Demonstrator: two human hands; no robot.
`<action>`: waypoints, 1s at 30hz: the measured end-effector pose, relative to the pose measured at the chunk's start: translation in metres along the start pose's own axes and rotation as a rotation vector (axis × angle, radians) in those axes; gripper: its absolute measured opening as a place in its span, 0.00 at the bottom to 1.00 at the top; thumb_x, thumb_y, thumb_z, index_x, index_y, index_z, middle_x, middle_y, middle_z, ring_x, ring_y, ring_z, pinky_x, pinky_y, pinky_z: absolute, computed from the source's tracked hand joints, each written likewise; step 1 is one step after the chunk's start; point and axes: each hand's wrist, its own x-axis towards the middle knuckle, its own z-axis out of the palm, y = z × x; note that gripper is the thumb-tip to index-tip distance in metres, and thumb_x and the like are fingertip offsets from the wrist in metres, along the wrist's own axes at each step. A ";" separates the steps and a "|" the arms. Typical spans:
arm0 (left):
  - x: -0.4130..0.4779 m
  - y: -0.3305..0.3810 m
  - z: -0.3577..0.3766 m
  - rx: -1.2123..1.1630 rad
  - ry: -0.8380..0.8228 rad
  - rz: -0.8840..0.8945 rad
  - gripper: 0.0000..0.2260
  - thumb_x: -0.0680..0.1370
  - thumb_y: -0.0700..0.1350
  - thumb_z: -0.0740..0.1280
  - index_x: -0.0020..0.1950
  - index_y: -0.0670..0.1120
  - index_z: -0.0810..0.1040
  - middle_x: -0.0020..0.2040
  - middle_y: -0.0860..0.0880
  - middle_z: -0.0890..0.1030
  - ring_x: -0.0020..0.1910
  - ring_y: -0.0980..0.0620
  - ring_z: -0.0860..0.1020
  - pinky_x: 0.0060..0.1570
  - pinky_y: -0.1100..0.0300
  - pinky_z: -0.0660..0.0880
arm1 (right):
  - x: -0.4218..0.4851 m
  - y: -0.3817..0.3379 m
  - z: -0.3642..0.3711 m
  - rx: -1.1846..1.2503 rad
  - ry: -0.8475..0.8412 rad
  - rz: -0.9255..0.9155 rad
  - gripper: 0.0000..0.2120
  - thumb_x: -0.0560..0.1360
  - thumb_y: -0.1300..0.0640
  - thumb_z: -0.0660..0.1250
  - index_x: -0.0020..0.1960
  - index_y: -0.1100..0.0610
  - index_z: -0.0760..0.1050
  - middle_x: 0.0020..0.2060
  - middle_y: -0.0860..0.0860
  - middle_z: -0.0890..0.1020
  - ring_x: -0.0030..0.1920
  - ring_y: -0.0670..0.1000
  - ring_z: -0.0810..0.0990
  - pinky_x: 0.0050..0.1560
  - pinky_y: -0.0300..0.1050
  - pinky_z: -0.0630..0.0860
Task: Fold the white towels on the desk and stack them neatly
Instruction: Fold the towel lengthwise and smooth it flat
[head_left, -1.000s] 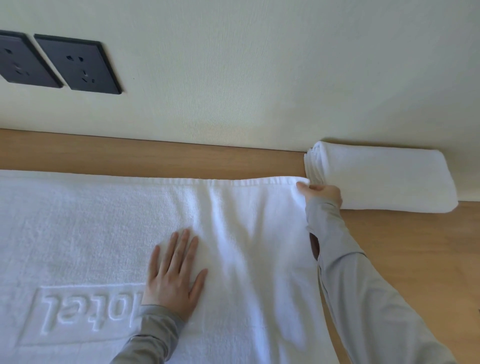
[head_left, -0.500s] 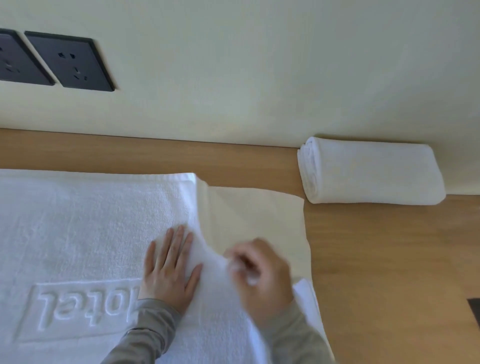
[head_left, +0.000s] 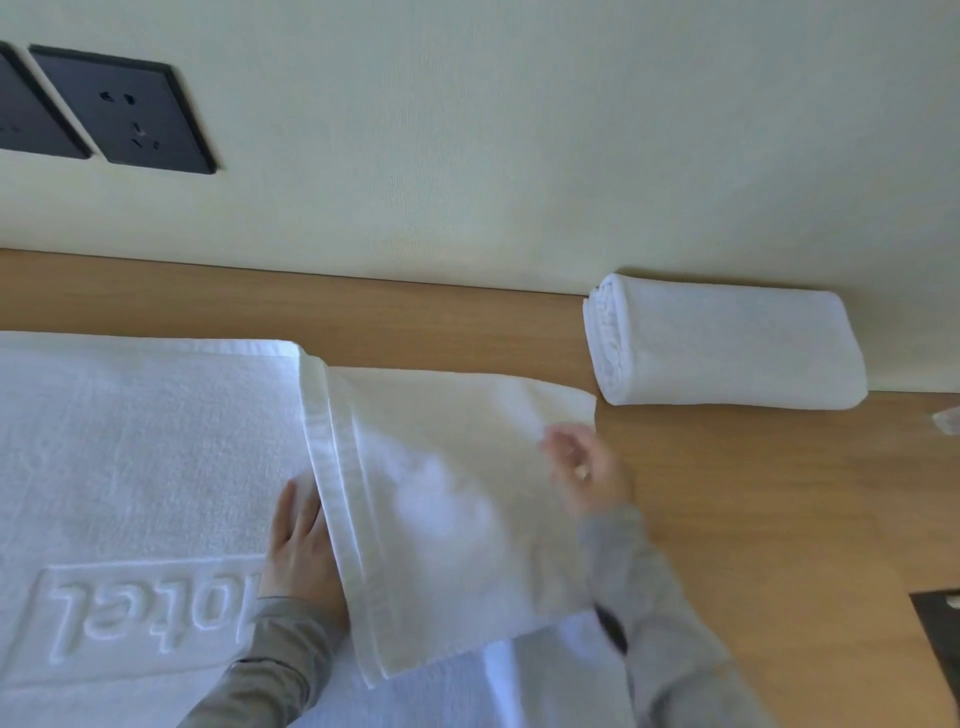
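Big white towel (head_left: 130, 441) spread on wooden desk (head_left: 753, 519), embossed lettering facing up. Its right end doubled back leftward, with flap (head_left: 441, 493) lying on top and hem running diagonally. Flat on it, left hand (head_left: 298, 545), fingers straight, tips tucked under flap hem. At flap's right edge, right hand (head_left: 587, 473), blurred; cannot tell whether pinching cloth or just touching. Another folded towel (head_left: 727, 348) sits against wall (head_left: 519, 156), well apart to right. Dark sockets (head_left: 124, 119) on wall, upper left.

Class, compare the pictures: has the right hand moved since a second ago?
Yes. The right hand has drawn back from the folded towel, toward the camera.
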 end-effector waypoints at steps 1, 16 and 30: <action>0.000 0.003 -0.003 -0.001 0.023 -0.002 0.26 0.68 0.50 0.54 0.57 0.36 0.79 0.55 0.38 0.80 0.63 0.41 0.65 0.69 0.47 0.49 | 0.028 0.006 -0.009 -0.102 0.113 0.069 0.10 0.75 0.60 0.66 0.55 0.61 0.79 0.42 0.50 0.81 0.38 0.48 0.78 0.44 0.42 0.75; -0.012 -0.008 -0.001 -0.020 0.120 0.038 0.22 0.70 0.47 0.54 0.60 0.37 0.70 0.55 0.37 0.80 0.62 0.39 0.66 0.69 0.47 0.50 | 0.096 0.007 -0.011 -0.537 -0.020 0.324 0.20 0.73 0.58 0.68 0.65 0.57 0.73 0.62 0.55 0.77 0.62 0.56 0.74 0.59 0.44 0.70; -0.012 -0.008 0.000 0.047 -0.060 -0.017 0.26 0.70 0.49 0.53 0.58 0.35 0.77 0.55 0.37 0.80 0.62 0.36 0.72 0.70 0.45 0.49 | 0.057 0.027 0.003 -0.653 0.247 -0.107 0.25 0.71 0.70 0.63 0.67 0.64 0.67 0.65 0.62 0.67 0.60 0.61 0.72 0.59 0.50 0.70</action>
